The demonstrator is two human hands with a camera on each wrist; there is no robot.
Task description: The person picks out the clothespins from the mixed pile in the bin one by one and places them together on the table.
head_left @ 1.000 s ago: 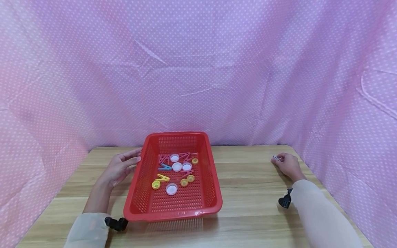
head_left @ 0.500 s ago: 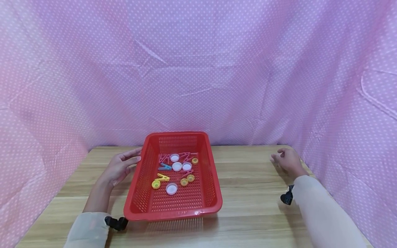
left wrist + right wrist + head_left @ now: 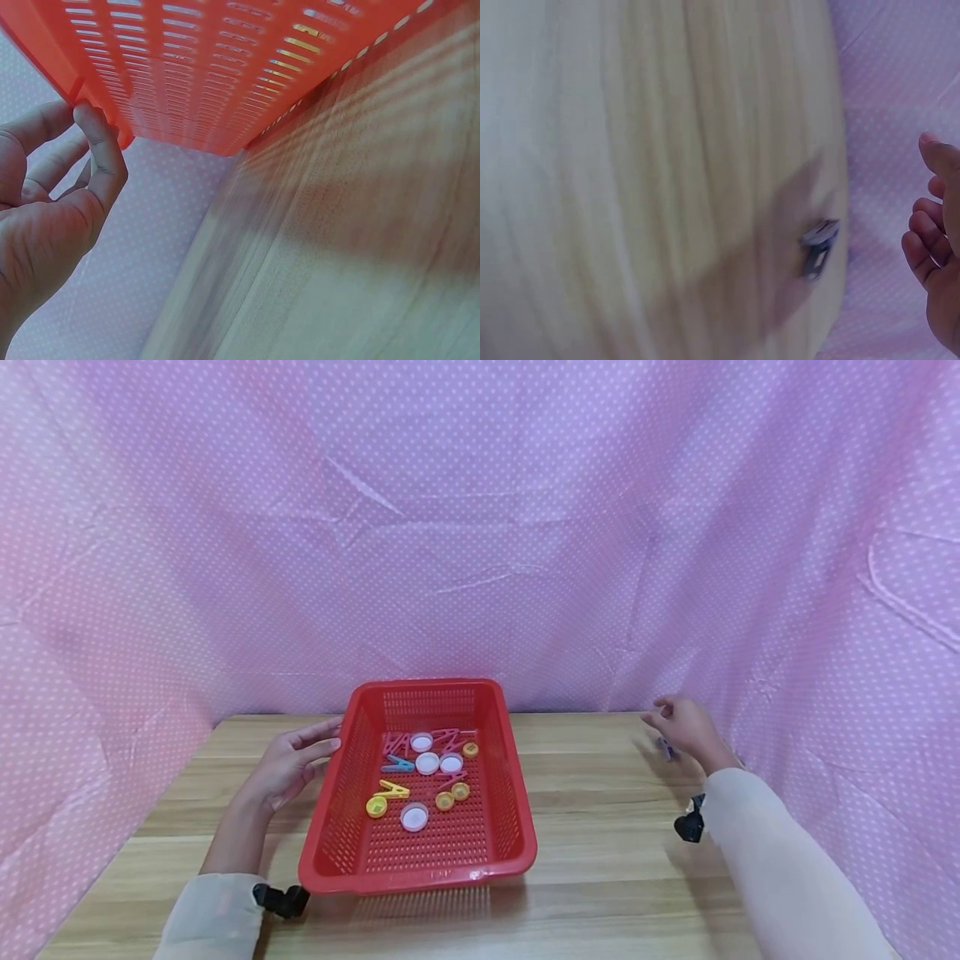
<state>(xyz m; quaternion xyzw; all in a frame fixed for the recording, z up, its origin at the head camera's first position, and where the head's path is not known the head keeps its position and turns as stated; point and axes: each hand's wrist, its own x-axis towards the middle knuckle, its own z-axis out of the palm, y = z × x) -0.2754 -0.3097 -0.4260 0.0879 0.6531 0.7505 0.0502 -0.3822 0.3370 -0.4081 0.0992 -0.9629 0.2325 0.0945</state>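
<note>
A red plastic basket (image 3: 420, 881) stands on the table in front of me, holding pink, blue and yellow clothes pegs (image 3: 394, 790), white round caps (image 3: 414, 817) and yellow round caps (image 3: 377, 807). At its left side my left hand (image 3: 288, 768) grips the rim, thumb and forefinger meeting there in the left wrist view. My right hand (image 3: 686, 727) hovers over the far right of the table, fingers loosely bent around nothing. Beneath it lies a small greyish clip (image 3: 820, 247), blurred, apart from the fingers; it looks like a clothes peg.
The wooden table (image 3: 600, 827) reaches toward a pink dotted curtain (image 3: 480, 527) behind and at both sides. The clip lies close to the table's edge in the right wrist view. Black wrist cameras (image 3: 281, 902) sit on both sleeves.
One second ago my right hand pinched the small clip. It has let go and risen away toward the back, leaving the clip on the table. The left hand and basket have stayed put.
</note>
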